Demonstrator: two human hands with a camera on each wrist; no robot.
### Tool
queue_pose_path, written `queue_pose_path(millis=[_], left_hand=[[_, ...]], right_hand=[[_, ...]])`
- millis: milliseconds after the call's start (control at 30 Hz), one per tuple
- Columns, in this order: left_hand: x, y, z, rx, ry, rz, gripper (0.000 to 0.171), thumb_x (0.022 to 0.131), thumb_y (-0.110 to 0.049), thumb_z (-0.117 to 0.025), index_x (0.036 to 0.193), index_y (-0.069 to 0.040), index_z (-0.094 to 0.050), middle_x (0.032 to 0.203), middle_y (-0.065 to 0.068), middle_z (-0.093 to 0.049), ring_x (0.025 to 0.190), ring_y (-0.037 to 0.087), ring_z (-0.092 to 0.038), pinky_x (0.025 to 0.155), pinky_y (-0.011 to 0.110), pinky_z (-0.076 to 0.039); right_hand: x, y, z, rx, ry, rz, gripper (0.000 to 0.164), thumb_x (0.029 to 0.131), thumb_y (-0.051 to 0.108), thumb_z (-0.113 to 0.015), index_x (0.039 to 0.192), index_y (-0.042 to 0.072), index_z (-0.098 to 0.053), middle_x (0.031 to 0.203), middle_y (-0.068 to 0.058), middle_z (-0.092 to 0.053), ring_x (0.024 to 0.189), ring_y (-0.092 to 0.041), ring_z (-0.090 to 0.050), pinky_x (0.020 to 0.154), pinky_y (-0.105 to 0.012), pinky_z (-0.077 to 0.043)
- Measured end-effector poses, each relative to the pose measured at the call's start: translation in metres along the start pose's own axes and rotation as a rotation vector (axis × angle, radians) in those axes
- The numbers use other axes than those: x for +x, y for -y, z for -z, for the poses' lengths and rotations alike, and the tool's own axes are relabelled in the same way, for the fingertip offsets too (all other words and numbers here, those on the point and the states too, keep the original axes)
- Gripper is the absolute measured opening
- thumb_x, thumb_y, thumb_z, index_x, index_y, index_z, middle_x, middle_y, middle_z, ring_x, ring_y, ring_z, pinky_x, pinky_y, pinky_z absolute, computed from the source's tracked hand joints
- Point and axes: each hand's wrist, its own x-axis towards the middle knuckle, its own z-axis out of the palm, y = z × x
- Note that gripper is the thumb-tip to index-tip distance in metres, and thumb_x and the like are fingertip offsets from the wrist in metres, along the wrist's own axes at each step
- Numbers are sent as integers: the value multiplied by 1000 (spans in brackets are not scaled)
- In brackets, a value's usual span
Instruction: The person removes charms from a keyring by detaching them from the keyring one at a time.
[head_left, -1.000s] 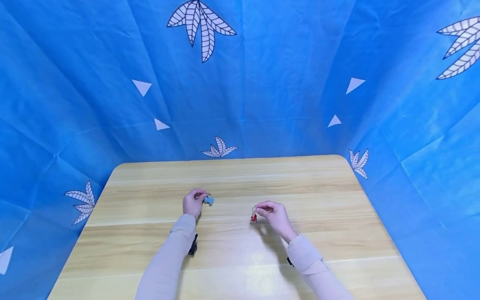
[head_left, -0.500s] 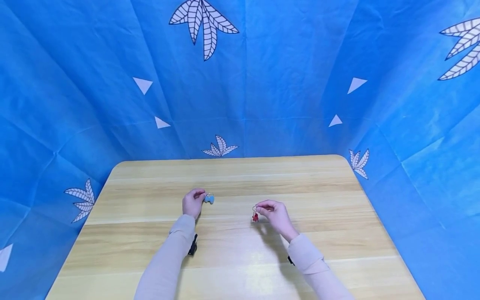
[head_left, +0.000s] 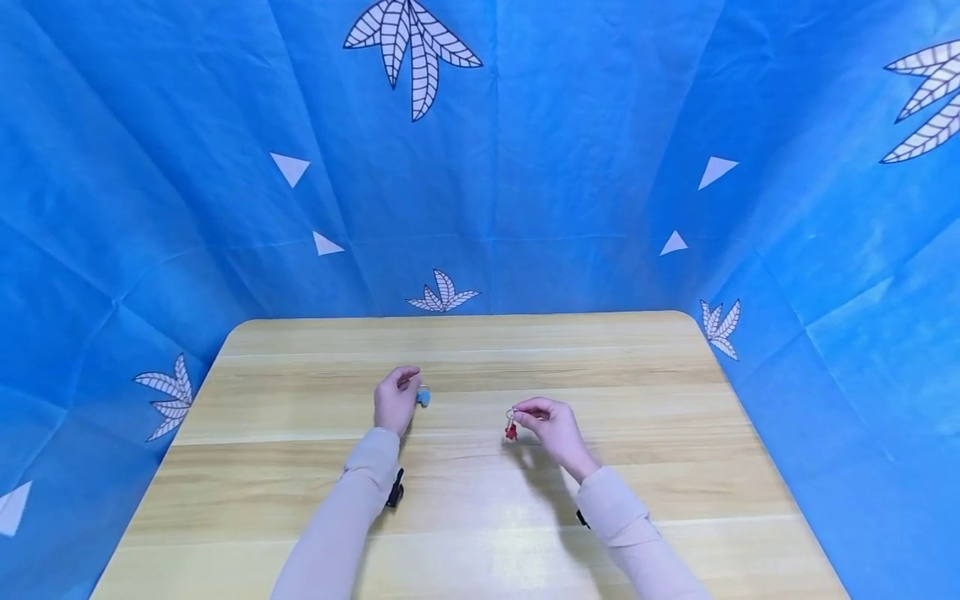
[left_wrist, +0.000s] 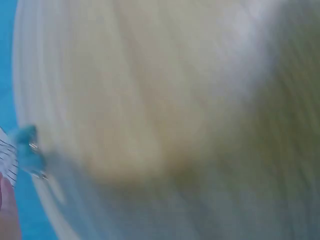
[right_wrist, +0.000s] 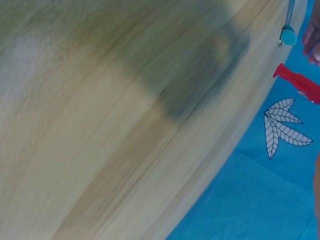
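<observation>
I can read no word, number, brand or label from here. The blue cloth (head_left: 570,167) carries only printed leaves (head_left: 424,79) and pale triangles (head_left: 716,169); any lettering on the red trinket (head_left: 512,432) or the blue trinket (head_left: 424,397) is too small to tell.

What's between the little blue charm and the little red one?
In the head view, only bare wooden tabletop shows between the blue charm and the red charm.

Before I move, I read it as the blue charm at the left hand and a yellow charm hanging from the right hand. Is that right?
Not quite: the charm hanging from the right hand is a red charm, not a yellow one, as the head view shows. The blue charm is at the left hand, as you say.
</observation>
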Motion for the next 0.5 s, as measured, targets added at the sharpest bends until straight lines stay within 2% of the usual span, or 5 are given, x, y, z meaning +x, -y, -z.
queue_pose_path(millis=[67, 167, 333, 500], left_hand=[[-5, -7, -2, -21, 1, -23, 20, 86, -9, -62, 104, 0, -65, 104, 15, -67, 96, 25, -62, 88, 33, -50], [-18, -20, -9, -84, 27, -70, 21, 86, -8, -62, 104, 2, -64, 103, 16, -66, 94, 25, -63, 84, 28, -51], [-55, -46, -26, -184, 122, -141, 20, 84, -4, -62, 103, 2, -64, 103, 18, -65, 96, 26, -63, 86, 23, -51], [-92, -64, -38, -196, 231, -152, 19, 84, -6, -63, 102, -2, -64, 103, 13, -66, 97, 23, -63, 88, 22, -50]], right_hand=[[-1, 1, -1, -7, 1, 15, 13, 79, 1, -66, 92, -2, -68, 90, -15, -69, 79, -19, -64, 72, -22, -54], [-2, 3, -2, -5, 0, 18, 13, 79, 0, -66, 92, -3, -68, 89, -16, -69, 79, -23, -64, 73, -27, -55], [-3, 4, -2, 24, 1, -8, 16, 80, 1, -66, 95, -2, -67, 90, -15, -68, 86, -33, -63, 75, -29, -55], [-8, 14, -2, 50, 10, 7, 18, 81, 2, -65, 98, -4, -66, 93, -17, -68, 86, -30, -64, 78, -30, -55]])
